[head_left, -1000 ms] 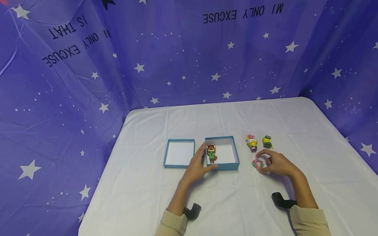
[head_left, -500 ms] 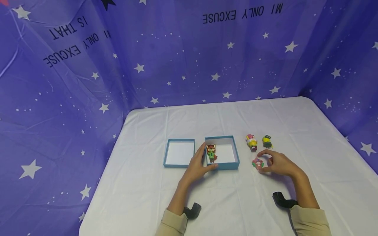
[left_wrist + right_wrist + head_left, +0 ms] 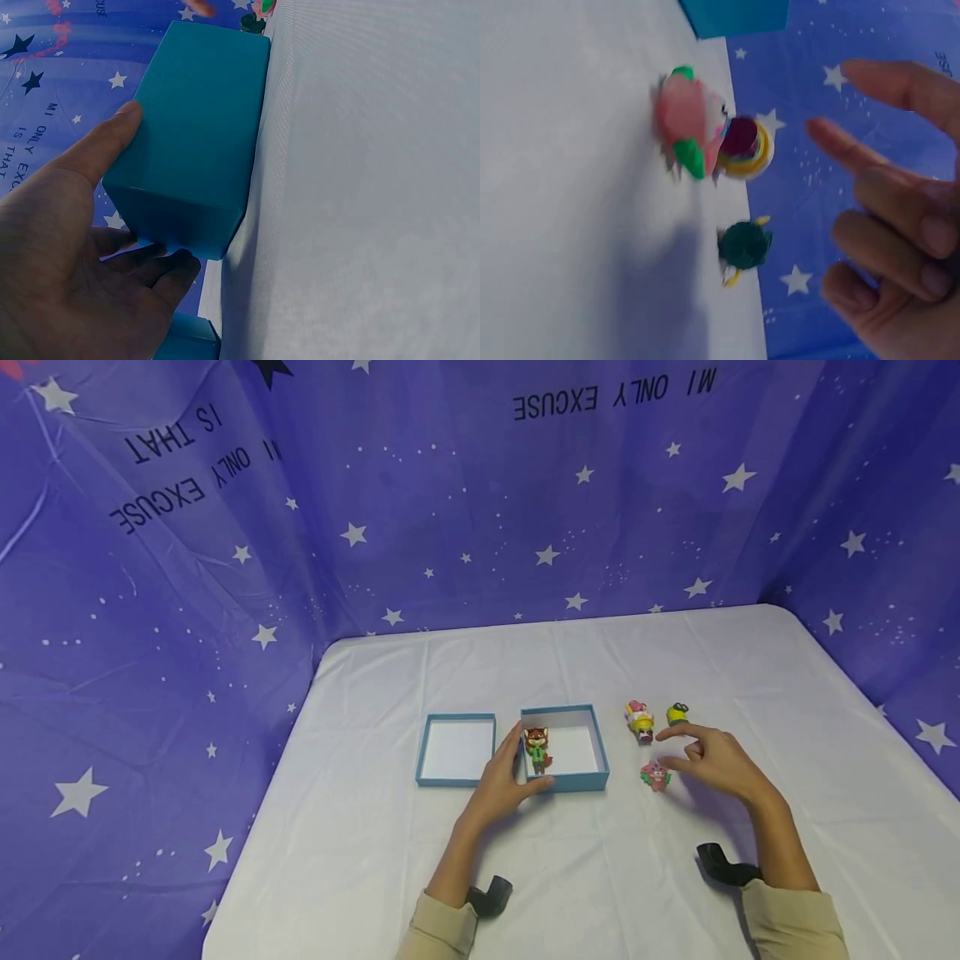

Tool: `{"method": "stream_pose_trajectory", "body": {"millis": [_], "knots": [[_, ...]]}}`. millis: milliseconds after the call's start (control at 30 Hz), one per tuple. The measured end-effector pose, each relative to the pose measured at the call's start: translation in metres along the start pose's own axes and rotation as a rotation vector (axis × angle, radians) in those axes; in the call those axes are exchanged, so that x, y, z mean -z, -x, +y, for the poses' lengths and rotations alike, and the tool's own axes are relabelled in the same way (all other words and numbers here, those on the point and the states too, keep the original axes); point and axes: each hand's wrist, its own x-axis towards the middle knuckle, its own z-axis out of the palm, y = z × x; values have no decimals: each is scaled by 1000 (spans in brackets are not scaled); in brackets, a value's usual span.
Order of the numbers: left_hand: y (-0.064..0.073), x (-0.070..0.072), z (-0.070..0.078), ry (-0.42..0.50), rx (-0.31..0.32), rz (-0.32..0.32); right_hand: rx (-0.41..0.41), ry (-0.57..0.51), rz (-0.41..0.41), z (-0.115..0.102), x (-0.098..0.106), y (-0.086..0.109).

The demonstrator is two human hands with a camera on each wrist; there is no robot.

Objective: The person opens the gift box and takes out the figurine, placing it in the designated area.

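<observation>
My left hand [image 3: 501, 783] holds the near left corner of a teal open-topped box [image 3: 581, 782], with fingers along its left wall and the thumb at the front. Inside, at the left, lies a fox figurine [image 3: 537, 748] in a green shirt. My right hand [image 3: 716, 764] hovers over a pink figurine [image 3: 656, 776] with green parts, thumb and index finger apart. In the right wrist view the pink figurine [image 3: 682, 112] stands on the cloth, apart from the fingers. Beyond it are a yellow figurine [image 3: 640, 722] with a pink top and a yellow-green figurine [image 3: 677, 714], partly hidden by the right hand.
Left of the box lies a shallow teal lid [image 3: 456, 750], white inside face up. A white cloth [image 3: 360, 843] covers the table. Purple star-patterned curtains [image 3: 465, 510] enclose its back and sides. Black curved pieces [image 3: 491, 897] are worn at both wrists.
My right hand has let go of the pink figurine and risen slightly away from it, now partly covering the yellow-green figurine. The left hand and box have stayed put.
</observation>
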Motion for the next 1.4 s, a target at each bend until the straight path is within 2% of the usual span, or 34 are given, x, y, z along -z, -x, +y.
{"method": "stream_pose_trajectory", "body": {"millis": [200, 400, 500, 767, 1100, 1267, 1400], "knots": [[-1, 1, 0, 3, -2, -2, 163, -39, 58, -20, -4, -15], [-1, 1, 1, 2, 7, -10, 281, -73, 32, -48, -14, -35], [-1, 1, 1, 5, 16, -9, 316, -70, 8, -63, -21, -45], [-2, 1, 1, 10, 15, -8, 357, -65, -78, -90, -52, -67], [-1, 1, 0, 10, 14, -14, 402, -158, -95, -88, -82, -80], [-1, 1, 1, 5, 8, -16, 393, -93, -86, -84, -92, -84], [-1, 2, 0, 5, 17, -21, 356, 20, -82, -84, -98, -86]]}}
